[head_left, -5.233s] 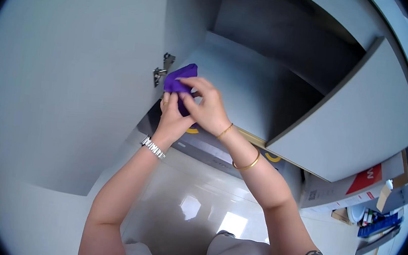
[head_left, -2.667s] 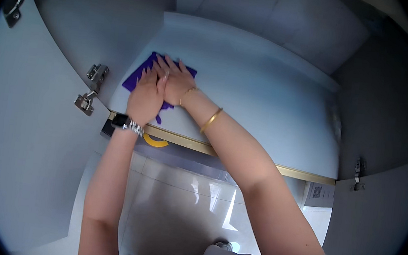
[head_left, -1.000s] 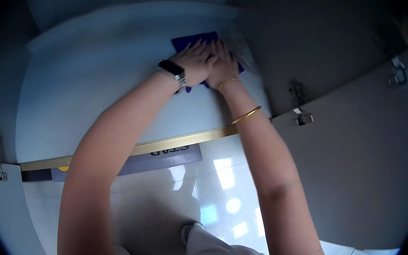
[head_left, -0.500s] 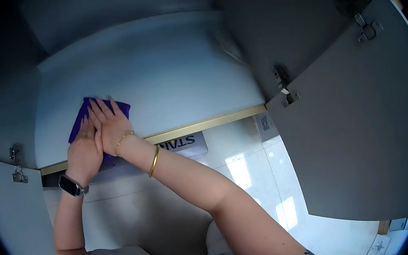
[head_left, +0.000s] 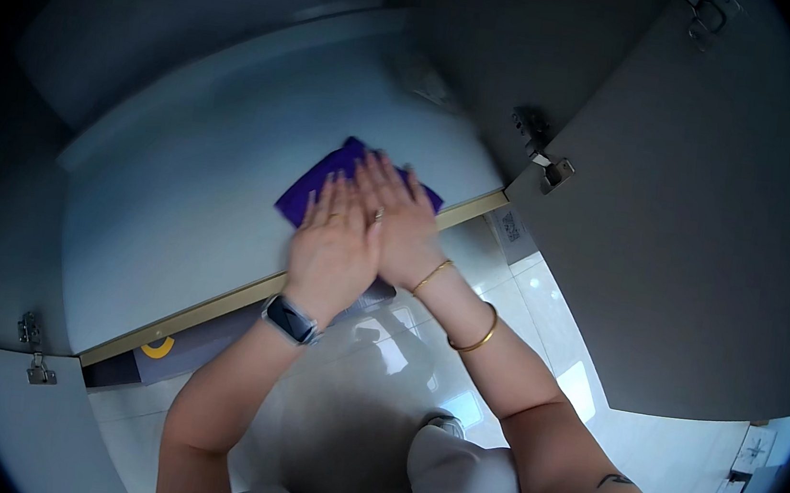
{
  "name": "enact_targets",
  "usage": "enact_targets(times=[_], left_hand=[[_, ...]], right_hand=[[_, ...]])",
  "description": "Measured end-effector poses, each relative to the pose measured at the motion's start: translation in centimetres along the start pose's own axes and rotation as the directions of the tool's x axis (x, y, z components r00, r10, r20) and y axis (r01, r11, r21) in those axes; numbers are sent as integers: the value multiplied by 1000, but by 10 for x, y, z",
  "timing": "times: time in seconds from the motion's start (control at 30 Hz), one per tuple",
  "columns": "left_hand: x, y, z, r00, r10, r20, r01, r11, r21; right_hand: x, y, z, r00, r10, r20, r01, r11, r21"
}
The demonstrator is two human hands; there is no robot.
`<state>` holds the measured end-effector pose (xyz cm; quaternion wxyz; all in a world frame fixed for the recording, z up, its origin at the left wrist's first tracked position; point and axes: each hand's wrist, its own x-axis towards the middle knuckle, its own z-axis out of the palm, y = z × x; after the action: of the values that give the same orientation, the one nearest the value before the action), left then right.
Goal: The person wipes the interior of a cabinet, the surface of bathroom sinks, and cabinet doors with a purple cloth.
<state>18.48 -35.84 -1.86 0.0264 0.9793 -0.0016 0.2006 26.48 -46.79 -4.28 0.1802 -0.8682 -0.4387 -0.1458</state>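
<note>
Both hands lie flat on a folded purple cloth (head_left: pixel 320 176) on the pale cabinet shelf (head_left: pixel 169 194), close to its front edge. My left hand (head_left: pixel 328 259) has its fingers stretched out over the cloth's near side, with a watch on that wrist. Beside it, touching it, my right hand (head_left: pixel 401 233) presses on the cloth's right part, fingers extended and slightly blurred. Two gold-coloured bracelets circle the right wrist and forearm. The part of the cloth under the palms is hidden.
A large grey door (head_left: pixel 693 249) stands open at right on metal hinges (head_left: pixel 553 172); another door (head_left: pixel 16 418) is open at lower left. A gold-coloured strip (head_left: pixel 205 315) edges the shelf. Boxes (head_left: pixel 201 347) sit beneath, above a glossy tiled floor (head_left: pixel 352 377).
Both hands and the purple cloth have slid from the shelf's left end rightward along the front edge. The cloth has turned, and the view has shifted slightly.
</note>
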Motion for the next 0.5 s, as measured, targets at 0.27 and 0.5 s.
enact_targets(times=[0.27,0.5], left_hand=[[90,51,51,970,212,116,-157,918,-365],[47,17,-1,907,316,278,-119,826,-551]], right_hand=[[-25,81,-11,915,343,-213,-381,908,-175],[-39,11,-11,926,362,-105,-376,870,-320]])
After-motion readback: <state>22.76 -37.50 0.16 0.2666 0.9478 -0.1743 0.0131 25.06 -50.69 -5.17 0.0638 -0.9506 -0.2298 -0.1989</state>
